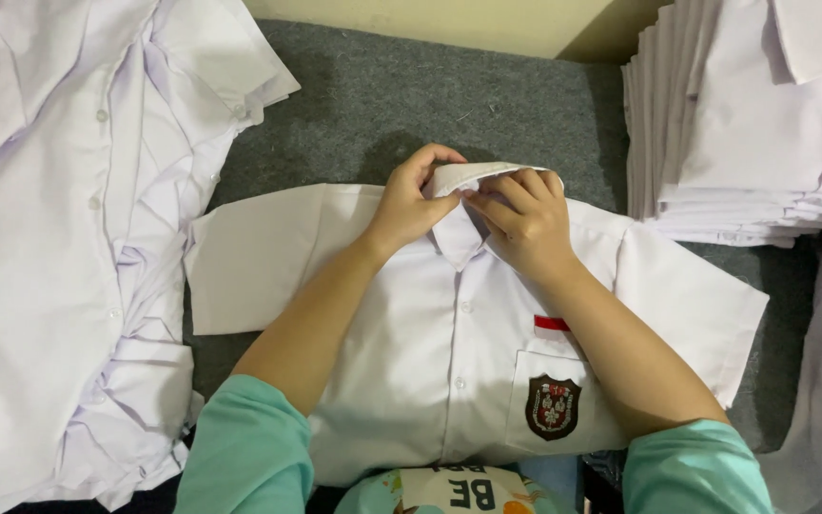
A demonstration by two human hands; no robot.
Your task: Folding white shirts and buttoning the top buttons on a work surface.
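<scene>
Together, left hand [409,202] and right hand [525,221] grip the white shirt's [430,352] collar [473,175] firmly.

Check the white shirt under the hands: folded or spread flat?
Spread flat: the shirt lies front up, buttoned, both short sleeves out sideways; both hands' fingers pinch its collar.

White short-sleeved shirt [430,343], buttoned, front up, flat on grey surface

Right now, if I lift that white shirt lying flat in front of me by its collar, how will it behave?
The white shirt would probably drape limply; its thin cloth lies flat on the grey mat. It likely feels light. The collar, pinched by the left hand and right hand, seems somewhat stiffer.
</scene>
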